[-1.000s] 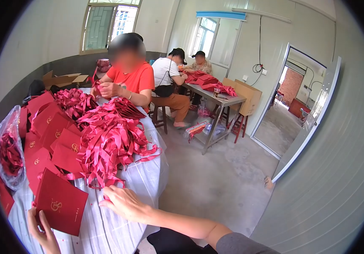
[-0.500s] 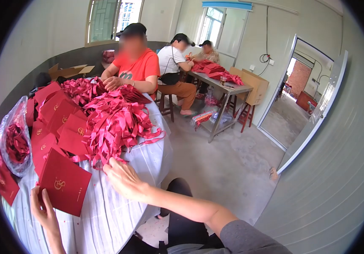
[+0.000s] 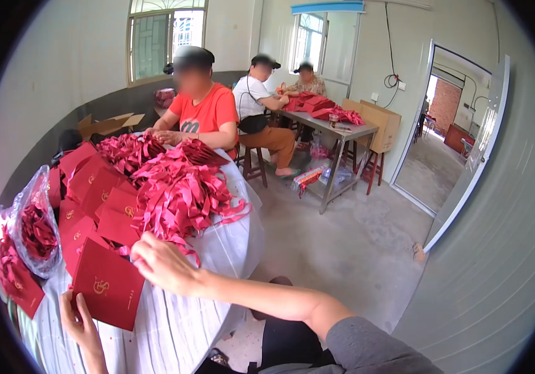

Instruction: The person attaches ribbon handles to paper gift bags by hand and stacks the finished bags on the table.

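Head view: on the near side of the ribbon heap (image 3: 177, 193), a red packet (image 3: 107, 293) is gripped at its lower left edge by the left hand (image 3: 80, 321). The right hand (image 3: 168, 265) has been drawn from the heap toward the packet's upper edge — whether anything is pinched in its curled fingers cannot be told — so effort seems shifted packetward. Beyond the heap, a red-shirted co-worker (image 3: 204, 118) is seated; farther beyond, a metal table (image 3: 356, 129) is seen.

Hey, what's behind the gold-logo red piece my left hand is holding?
Past the upper edge of the red piece in your left hand, similar red pieces with gold logos lie overlapping. Its back face and whatever lies directly behind it are covered.
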Demonstrator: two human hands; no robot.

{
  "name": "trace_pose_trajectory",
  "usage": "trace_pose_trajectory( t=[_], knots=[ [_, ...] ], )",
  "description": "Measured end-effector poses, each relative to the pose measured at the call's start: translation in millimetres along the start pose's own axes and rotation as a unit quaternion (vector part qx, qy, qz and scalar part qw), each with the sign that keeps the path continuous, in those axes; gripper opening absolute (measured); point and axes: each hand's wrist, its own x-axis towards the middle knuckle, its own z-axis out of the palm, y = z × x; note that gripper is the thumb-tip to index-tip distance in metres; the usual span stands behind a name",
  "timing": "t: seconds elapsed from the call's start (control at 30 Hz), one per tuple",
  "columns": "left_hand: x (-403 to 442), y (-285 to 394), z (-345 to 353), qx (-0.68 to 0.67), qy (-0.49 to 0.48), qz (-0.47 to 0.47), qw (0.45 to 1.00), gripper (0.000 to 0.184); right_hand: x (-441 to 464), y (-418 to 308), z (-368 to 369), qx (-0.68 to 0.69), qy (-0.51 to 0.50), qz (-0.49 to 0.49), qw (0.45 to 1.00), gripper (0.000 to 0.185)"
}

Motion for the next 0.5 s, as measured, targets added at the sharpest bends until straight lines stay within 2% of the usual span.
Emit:
trace_pose_trajectory(
  t=[0.1,0.2,0.3,0.37,0.4,0.5],
  knots=[
    [0,0,0,-0.016,-0.004,-0.012,1.000,0.009,16,-19,7,0.043,0.041,-0.065,0.996,0.010],
    [2,-3,1,-0.026,-0.007,-0.014,1.000,0.009,24,-35,9,0.127,0.040,-0.089,0.987,0.010],
    [1,-4,-2,-0.025,-0.019,-0.015,0.999,0.011,28,-31,17,0.117,0.017,-0.073,0.990,0.009],
    [2,2,-4,-0.034,-0.047,-0.072,0.996,0.010,27,-20,19,0.108,0.005,-0.071,0.992,0.007],
    [3,-6,-2,-0.058,-0.039,-0.038,0.997,0.010,27,-17,20,0.103,-0.005,-0.067,0.992,0.006],
    [0,-17,-1,-0.072,-0.034,-0.036,0.996,0.012,26,-3,20,0.126,-0.014,-0.032,0.991,0.006]
  ],
)
